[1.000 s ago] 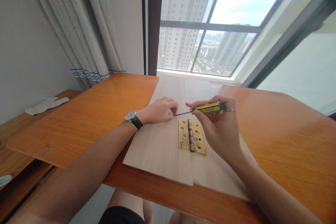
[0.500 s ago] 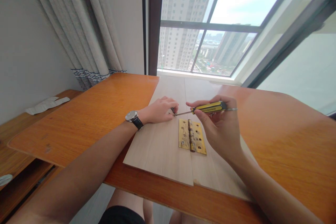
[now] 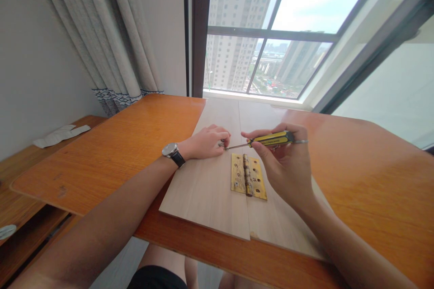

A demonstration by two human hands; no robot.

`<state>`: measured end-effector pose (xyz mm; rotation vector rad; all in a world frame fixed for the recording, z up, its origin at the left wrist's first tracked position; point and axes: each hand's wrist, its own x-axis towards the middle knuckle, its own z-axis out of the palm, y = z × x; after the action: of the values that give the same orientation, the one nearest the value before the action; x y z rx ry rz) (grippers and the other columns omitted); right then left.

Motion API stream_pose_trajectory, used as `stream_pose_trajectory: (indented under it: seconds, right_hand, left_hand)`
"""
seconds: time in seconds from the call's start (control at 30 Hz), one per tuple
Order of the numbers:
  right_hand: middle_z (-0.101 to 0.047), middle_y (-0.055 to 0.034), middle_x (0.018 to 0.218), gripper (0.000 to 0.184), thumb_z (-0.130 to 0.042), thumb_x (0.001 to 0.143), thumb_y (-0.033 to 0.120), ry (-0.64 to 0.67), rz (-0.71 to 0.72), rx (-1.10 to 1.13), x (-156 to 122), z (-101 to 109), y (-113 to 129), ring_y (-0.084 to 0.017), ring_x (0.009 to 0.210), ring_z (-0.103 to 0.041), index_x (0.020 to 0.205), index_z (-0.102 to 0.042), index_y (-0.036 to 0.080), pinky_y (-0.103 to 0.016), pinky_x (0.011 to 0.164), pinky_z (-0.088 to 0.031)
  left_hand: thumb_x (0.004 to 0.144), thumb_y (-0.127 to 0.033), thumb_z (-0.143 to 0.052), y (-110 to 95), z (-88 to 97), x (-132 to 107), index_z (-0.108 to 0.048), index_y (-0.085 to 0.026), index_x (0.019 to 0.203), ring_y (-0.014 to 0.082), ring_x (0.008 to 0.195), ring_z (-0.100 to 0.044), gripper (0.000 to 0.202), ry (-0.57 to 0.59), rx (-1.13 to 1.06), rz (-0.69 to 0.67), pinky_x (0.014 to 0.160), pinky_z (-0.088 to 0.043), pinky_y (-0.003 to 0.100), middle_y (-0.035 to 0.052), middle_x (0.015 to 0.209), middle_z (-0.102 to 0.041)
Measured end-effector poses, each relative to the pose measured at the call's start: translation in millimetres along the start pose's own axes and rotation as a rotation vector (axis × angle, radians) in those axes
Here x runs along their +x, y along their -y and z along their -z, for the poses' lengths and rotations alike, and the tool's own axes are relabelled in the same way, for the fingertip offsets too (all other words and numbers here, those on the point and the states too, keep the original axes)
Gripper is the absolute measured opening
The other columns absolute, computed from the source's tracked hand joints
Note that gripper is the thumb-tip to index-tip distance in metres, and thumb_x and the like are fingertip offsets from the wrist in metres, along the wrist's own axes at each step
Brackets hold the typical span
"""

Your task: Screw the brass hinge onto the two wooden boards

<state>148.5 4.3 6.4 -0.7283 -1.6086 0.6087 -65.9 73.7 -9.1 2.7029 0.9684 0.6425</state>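
A brass hinge (image 3: 248,176) lies open across the seam between two pale wooden boards (image 3: 206,185) on the orange table (image 3: 111,153). My right hand (image 3: 285,167) is closed round a yellow and black screwdriver (image 3: 267,139) held level above the hinge, its tip pointing left. My left hand (image 3: 205,141), with a watch on the wrist, rests on the left board and pinches a small screw (image 3: 222,145) at the screwdriver's tip.
A window and pale curtains (image 3: 111,36) stand behind the table. A lower wooden shelf (image 3: 20,162) at the left carries a folded white paper (image 3: 61,134). The table's front edge is near my lap.
Almost nothing has changed. The screwdriver has shifted very slightly and the screw at its tip shows a little more clearly between my left fingers.
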Motion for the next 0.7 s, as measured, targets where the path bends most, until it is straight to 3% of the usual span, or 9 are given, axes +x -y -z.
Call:
stream_pose_trajectory:
  seconds: [0.27,0.47,0.7]
  right_hand:
    - [-0.076,-0.0010,0.103,0.033,-0.071,0.090,0.021,-0.017,0.007,-0.017,-0.1,-0.5,0.2,-0.020,0.096,-0.076,0.107,-0.043,0.029,-0.043,0.091,-0.062]
    - [-0.077,-0.0013,0.103,0.034,-0.071,0.090,0.022,-0.014,0.001,-0.010,-0.2,0.0,0.9,-0.020,0.096,-0.075,0.107,-0.043,0.030,-0.045,0.092,-0.062]
    - [-0.077,-0.0007,0.103,0.033,-0.070,0.090,0.021,0.001,0.007,-0.011,-0.5,-0.2,1.8,-0.020,0.092,-0.075,0.107,-0.042,0.030,-0.045,0.091,-0.062]
  left_hand:
    - [0.083,-0.006,-0.054,2.4,0.1,1.3,-0.061,-0.021,0.095,0.0242,0.110,-0.060,0.020,-0.040,-0.066,0.032,0.102,-0.048,0.042,0.0059,0.110,-0.068]
    - [0.092,-0.011,-0.053,4.8,-0.6,0.5,-0.060,-0.020,0.090,0.0236,0.112,-0.061,0.011,-0.111,-0.051,0.079,0.103,-0.049,0.042,0.0084,0.116,-0.066]
    - [0.095,-0.012,-0.053,7.8,-0.4,1.5,-0.065,-0.020,0.097,0.0228,0.111,-0.061,0.015,-0.094,-0.004,0.084,0.103,-0.049,0.040,0.0057,0.107,-0.069]
